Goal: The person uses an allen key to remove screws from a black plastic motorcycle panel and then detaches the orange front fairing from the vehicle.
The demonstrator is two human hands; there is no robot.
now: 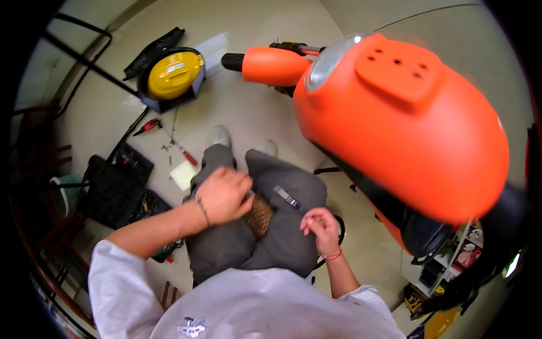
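I sit with my knees bent in dark grey trousers (220,248). Over my left thigh, my left hand (222,194) is closed with its fingers curled in. Whatever lies in it, if anything, is hidden. My right hand (322,227) is also closed, thumb and fingers pinched together above my right thigh. A narrow grey strip with dark and pale segments (287,197) lies over that thigh, its lower end close to the right fingertips. Whether the fingers hold the strip I cannot tell. Between my thighs shows a brown woven-looking seat (259,217).
A large orange scooter (395,124) fills the right side. On the floor ahead are a yellow helmet-like shell (174,74) in a dark tray, a red-handled screwdriver (187,156), a red tool (148,126) and pale paper (183,175). An open black tool case (113,191) lies left.
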